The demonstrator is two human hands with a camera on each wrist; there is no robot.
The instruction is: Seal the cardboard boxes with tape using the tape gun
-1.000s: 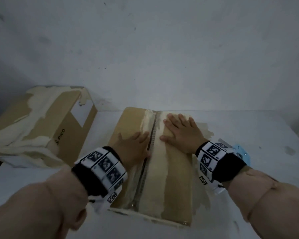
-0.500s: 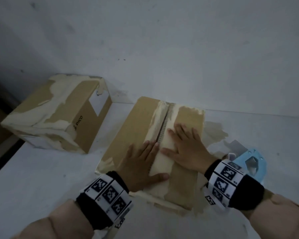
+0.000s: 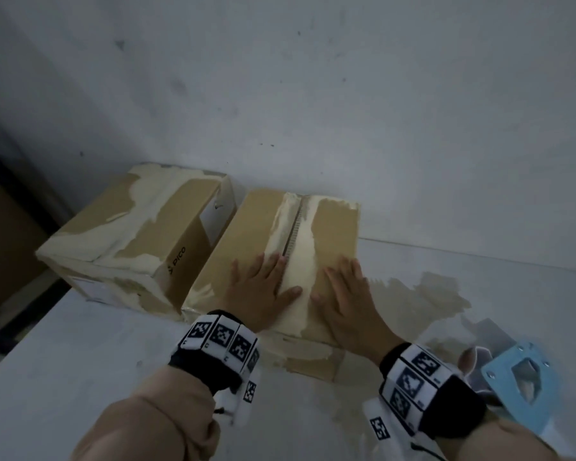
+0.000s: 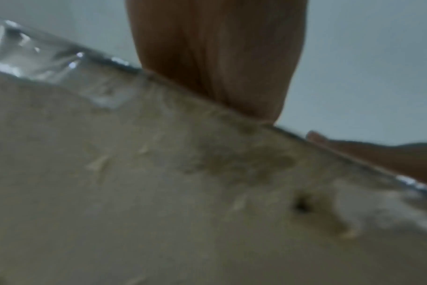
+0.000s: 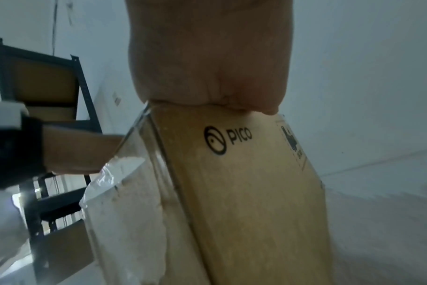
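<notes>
Cardboard under both my palms: my left hand (image 3: 263,291) and right hand (image 3: 350,301) lie flat, fingers straight, on the near box (image 3: 253,234), one each side of its untaped centre seam (image 3: 291,241). That box touches a second box (image 3: 140,234) on its left. On the white table (image 3: 80,361), the blue tape gun (image 3: 526,377) sits just beside my right wrist.

Under your palms the box (image 3: 333,234) is matt brown cardboard, its skin torn away in pale, rough, fibrous patches along the seam. Glossy clear tape (image 4: 32,57) glints at its edge. The second box (image 3: 180,221) is the same scuffed cardboard. The table (image 3: 80,361) looks smooth, matt white.
</notes>
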